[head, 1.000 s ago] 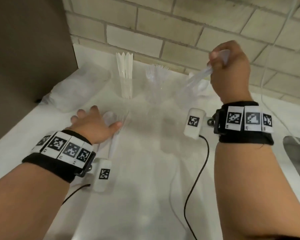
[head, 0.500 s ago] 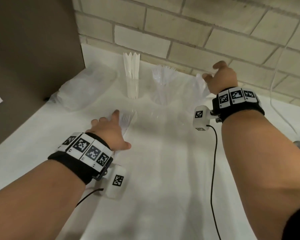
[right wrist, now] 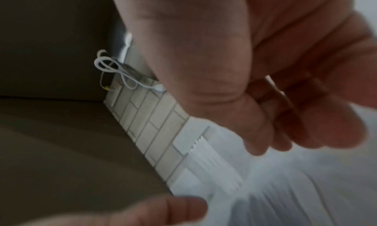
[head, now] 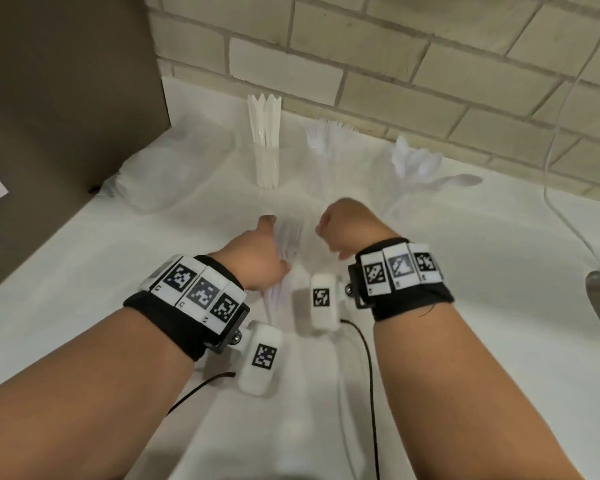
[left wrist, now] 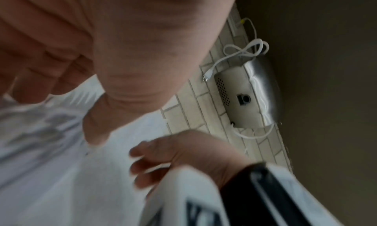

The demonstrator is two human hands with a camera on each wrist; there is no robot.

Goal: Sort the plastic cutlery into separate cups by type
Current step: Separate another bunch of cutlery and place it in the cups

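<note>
Left to right: there's a clear plastic bag (head: 174, 168) slumped at the far left of the white surface (head: 84, 271), then three clear cups along the brick wall. The knives (head: 265, 133) stand upright in the left cup, the forks (head: 326, 135) sit in the middle one, and the spoons (head: 416, 164) fan out of the right one, with one spoon leaning way over to the right.

What's left to sort is a small loose pile of cutlery (head: 286, 258) lying flat, near and middle, right between the two wrists. Its long axis runs near-to-far, handles toward the person as far as I can tell. It's pretty blurry, so I can't say which types are in it.

The left hand (head: 257, 258) is touching the pile's left edge, fingers fairly straight and relaxed, not wrapped round anything I can see. The right hand (head: 350, 230) hovers just right of the pile with fingers curled in. The right wrist view shows nothing between them, so it looks empty.

My guess is that the left hand is nearer, basically on it, while the right is just beside it for the next pick.
</note>
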